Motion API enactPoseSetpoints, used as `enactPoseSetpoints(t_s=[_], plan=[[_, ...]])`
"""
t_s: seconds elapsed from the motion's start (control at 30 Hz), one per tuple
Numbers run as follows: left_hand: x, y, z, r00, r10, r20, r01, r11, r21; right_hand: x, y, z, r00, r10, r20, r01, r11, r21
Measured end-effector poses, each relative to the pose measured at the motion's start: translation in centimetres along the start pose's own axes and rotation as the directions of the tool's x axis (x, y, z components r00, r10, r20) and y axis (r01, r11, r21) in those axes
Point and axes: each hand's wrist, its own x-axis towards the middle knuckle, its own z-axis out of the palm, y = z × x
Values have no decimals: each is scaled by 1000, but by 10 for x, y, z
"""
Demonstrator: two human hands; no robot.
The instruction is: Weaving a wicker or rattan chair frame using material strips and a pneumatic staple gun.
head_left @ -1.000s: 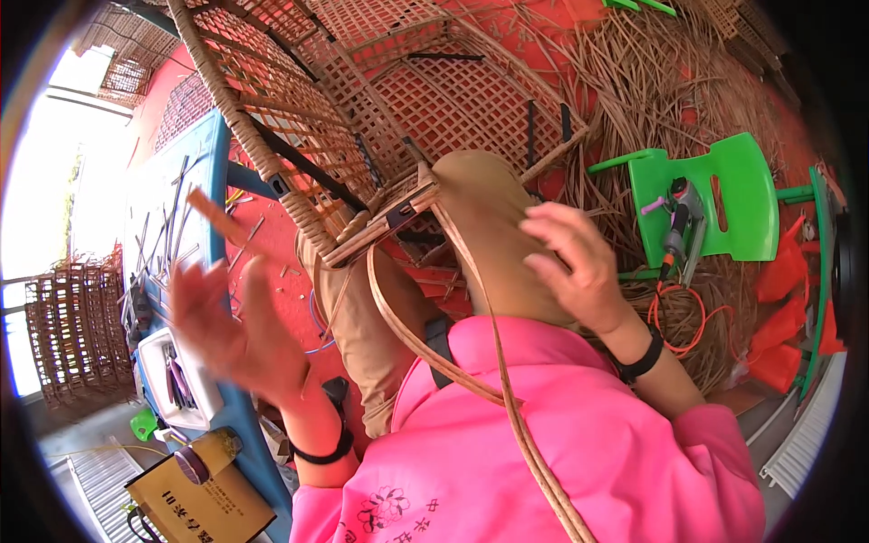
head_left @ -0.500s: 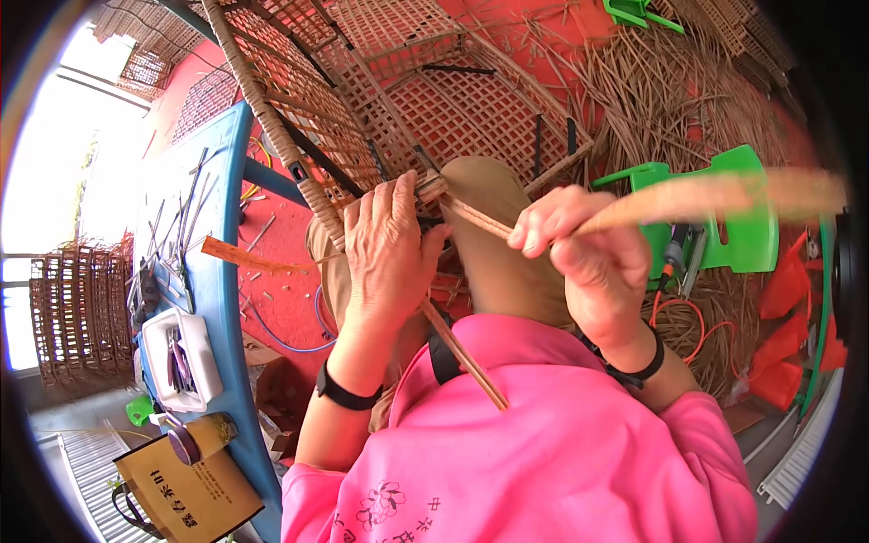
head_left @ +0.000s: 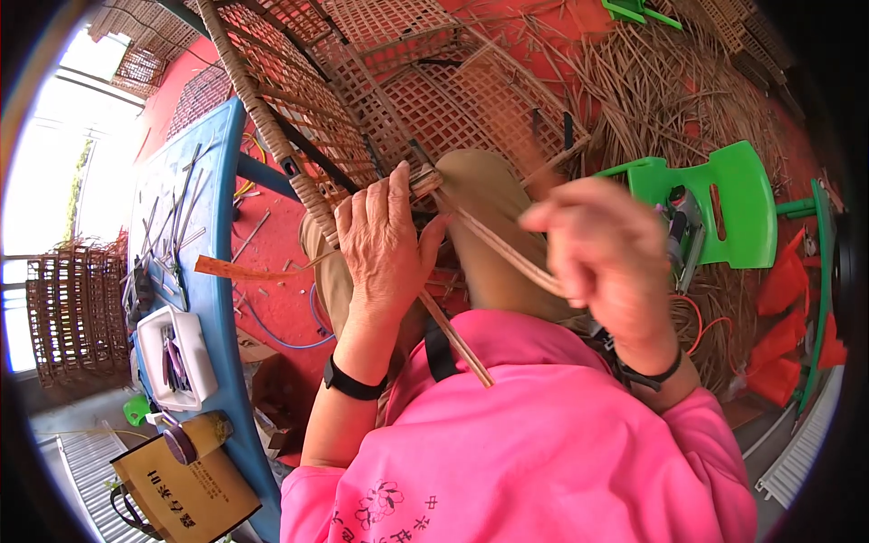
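Red workshop floor (head_left: 272,308), strewn with cane. Left hand (head_left: 385,244) pressed flat, pinning rattan strip (head_left: 493,249) at woven frame's (head_left: 299,100) corner; right hand (head_left: 606,262), blurred, curled around strip, pulling. Mid-weave; likely needs tightening next.

left hand (head_left: 385,242) pressed flat on edge of woven rattan frame (head_left: 380,100), fingers spread, black wristband on. right hand (head_left: 608,262) blurred, seemingly pinching flat rattan strip (head_left: 493,246) running from frame corner across lap. loose rattan heap (head_left: 670,90) beyond, green plastic chair (head_left: 724,204) at right. blue table (head_left: 217,299) at left with white tray (head_left: 181,357) and scattered tools.
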Motion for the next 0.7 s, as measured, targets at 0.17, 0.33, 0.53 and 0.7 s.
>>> enactPoseSetpoints(t_s=[0.17, 0.33, 0.53, 0.7], plan=[[0, -1, 3, 1000, -3, -13, 3, 1000, 3, 19, 74, 9, 965, 257, -43, -261, 943, -208], [-2, -3, 3, 1000, 14, -25, -14, 1000, -3, 5, 96, 8, 962, 264, -70, -273, 947, -170], [0, -1, 3, 1000, -5, -14, 5, 1000, -1, -5, 90, 9, 945, 312, -95, -323, 935, -144], [0, 0, 3, 1000, -7, -26, 7, 1000, -20, -7, 89, 5, 938, 333, -95, -342, 932, -116]])
